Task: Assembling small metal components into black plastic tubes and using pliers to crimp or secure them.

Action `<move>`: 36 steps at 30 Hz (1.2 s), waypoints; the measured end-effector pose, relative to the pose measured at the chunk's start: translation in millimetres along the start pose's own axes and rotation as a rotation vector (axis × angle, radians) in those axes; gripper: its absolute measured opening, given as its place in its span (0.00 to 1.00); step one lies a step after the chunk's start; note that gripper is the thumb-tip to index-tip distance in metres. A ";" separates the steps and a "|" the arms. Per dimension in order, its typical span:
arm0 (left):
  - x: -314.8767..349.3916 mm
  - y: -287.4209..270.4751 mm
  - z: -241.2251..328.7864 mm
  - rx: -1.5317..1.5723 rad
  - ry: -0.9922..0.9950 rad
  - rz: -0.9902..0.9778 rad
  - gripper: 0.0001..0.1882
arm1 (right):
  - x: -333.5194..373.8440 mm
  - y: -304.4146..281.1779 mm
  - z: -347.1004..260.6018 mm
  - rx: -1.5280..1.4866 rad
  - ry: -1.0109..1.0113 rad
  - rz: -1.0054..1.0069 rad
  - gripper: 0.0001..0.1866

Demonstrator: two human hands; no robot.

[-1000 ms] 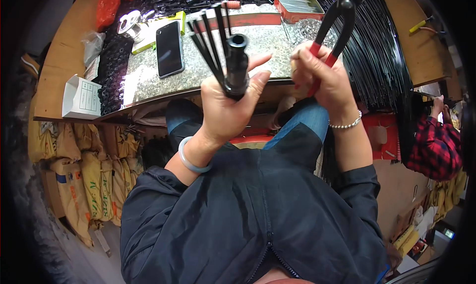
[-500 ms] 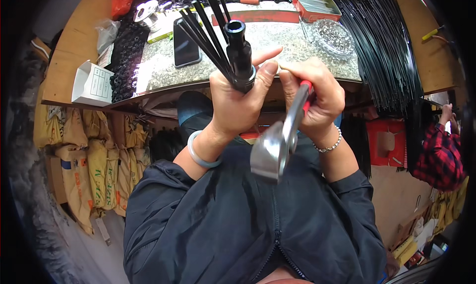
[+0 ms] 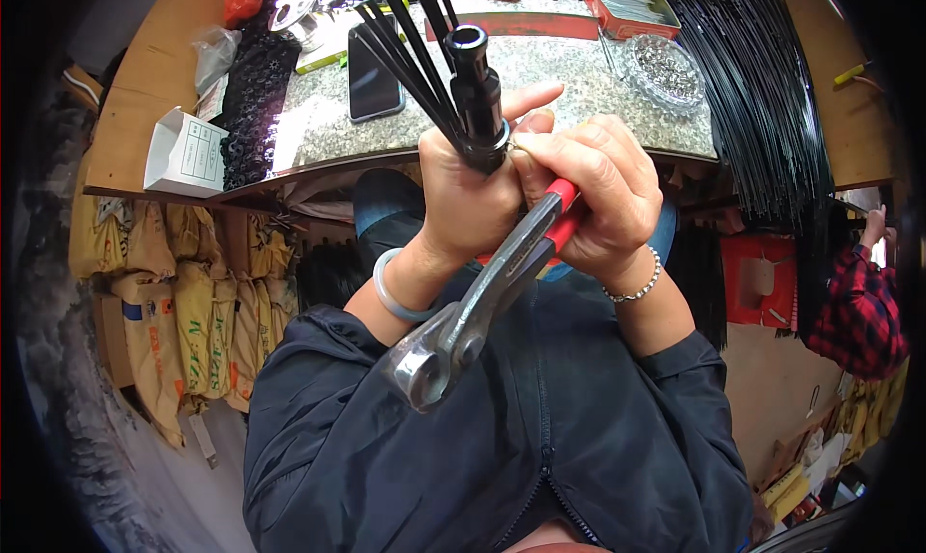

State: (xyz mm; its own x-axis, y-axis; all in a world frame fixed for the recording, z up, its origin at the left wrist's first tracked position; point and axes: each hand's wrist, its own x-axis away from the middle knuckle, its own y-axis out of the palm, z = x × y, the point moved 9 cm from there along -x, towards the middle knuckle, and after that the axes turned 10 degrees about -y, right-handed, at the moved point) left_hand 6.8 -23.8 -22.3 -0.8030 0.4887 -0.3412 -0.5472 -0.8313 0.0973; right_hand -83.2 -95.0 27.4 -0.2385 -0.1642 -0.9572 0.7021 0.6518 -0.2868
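My left hand (image 3: 470,191) is closed round the lower end of a black stepped tube (image 3: 476,95) with a ringed collar. Several thin black rods (image 3: 410,75) fan up and away from that collar, on the tube's left. Pressed up close on the right, my right hand (image 3: 608,186) pinches at the collar with thumb and forefinger; what lies between those tips is too small to make out. Its other fingers keep hold of red-handled pliers (image 3: 492,283), whose metal head hangs down toward my left sleeve.
On the stone-topped table (image 3: 318,133) lie a phone (image 3: 374,80), a wire spool (image 3: 295,17), a glass dish of small metal parts (image 3: 666,73) and a red tin (image 3: 632,13). Long black rods (image 3: 762,99) hang over the right edge. A person in a checked shirt (image 3: 858,312) works at right.
My right hand has come left against the tube's collar. The pliers have swung, so their head now points down and left. The tube has shifted slightly right.
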 end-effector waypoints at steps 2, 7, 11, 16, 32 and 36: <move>0.2 0.2 -1.4 0.012 -0.005 0.000 0.18 | 1.7 0.7 1.1 -0.005 0.003 0.004 0.11; -0.2 0.5 -5.1 0.054 -0.029 -0.007 0.18 | 3.0 1.4 3.9 -0.018 0.038 0.002 0.11; -1.0 0.3 -6.1 -0.001 -0.025 0.016 0.18 | 4.7 2.2 4.0 -0.011 0.037 0.009 0.11; -1.8 0.1 -9.1 0.063 -0.027 0.015 0.17 | 4.6 2.3 5.5 -0.023 0.053 0.021 0.11; -12.7 -14.2 -29.3 0.059 -0.310 0.038 0.11 | 12.8 8.6 56.8 -0.332 0.644 -0.451 0.20; -14.2 -26.1 -30.4 0.083 -0.292 0.094 0.09 | 57.8 -8.0 40.4 -0.682 1.136 -0.679 0.16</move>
State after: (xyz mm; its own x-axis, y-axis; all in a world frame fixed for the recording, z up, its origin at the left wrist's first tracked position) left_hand 39.7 -17.1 -48.4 -0.8782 0.4762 -0.0453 -0.4753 -0.8579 0.1954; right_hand -75.5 -139.6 -27.3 -0.9915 -0.1291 -0.0176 -0.1194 0.9544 -0.2735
